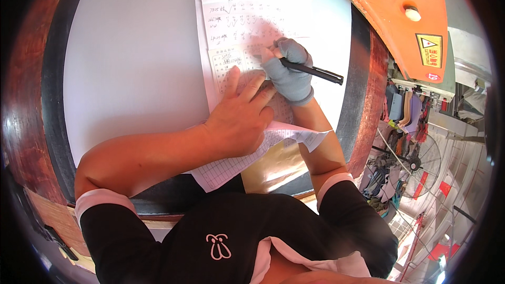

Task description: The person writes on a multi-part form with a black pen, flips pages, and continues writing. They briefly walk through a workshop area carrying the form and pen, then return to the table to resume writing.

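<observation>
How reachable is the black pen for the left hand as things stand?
Probably not freely: the black pen is gripped by the gloved right hand, its exposed end jutting away from the left hand, which is spread on the papers.

Head-worn fisheye, left lens of two. Looks steeply down from above the wearer's black shirt point(184, 236), which fills 6 o'clock. Close range: left hand point(239, 118) and right hand point(292, 72) near dial centre, white work surface point(131, 73) reaching 12, fan point(415, 164) farther off between 3 and 4.
</observation>
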Available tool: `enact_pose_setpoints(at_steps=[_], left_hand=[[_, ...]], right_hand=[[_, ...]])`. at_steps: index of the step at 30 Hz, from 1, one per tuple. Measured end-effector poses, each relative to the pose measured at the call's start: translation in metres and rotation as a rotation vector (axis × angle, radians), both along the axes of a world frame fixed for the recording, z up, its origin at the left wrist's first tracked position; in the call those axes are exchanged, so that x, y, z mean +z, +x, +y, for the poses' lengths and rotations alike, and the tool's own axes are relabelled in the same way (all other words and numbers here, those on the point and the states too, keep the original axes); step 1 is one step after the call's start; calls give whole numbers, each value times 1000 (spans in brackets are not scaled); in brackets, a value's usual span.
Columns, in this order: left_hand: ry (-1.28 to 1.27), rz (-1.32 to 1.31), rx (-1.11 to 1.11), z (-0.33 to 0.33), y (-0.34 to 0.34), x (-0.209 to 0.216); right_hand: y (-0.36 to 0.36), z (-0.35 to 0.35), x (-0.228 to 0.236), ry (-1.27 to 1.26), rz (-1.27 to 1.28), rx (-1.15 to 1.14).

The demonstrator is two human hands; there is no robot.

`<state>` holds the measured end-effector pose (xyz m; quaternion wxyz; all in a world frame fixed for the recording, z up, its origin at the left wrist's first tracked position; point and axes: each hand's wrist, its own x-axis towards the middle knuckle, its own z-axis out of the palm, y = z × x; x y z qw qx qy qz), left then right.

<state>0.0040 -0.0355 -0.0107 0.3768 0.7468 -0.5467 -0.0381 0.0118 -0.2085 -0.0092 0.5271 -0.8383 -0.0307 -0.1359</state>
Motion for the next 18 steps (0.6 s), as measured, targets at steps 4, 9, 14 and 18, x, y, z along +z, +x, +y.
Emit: enact_pose_setpoints(at_steps=[4, 9, 14, 18], left_hand=[[0, 5, -3, 0, 0, 0], [0, 13, -2, 0, 0, 1], [7, 26, -5, 0, 0, 2], [12, 27, -9, 1, 0, 2]], right_hand=[[0, 1, 2, -9, -32, 1], [0, 0, 1, 34, -28, 8], [2, -3, -3, -67, -90, 7], [3, -5, -3, -233, -102, 19]])
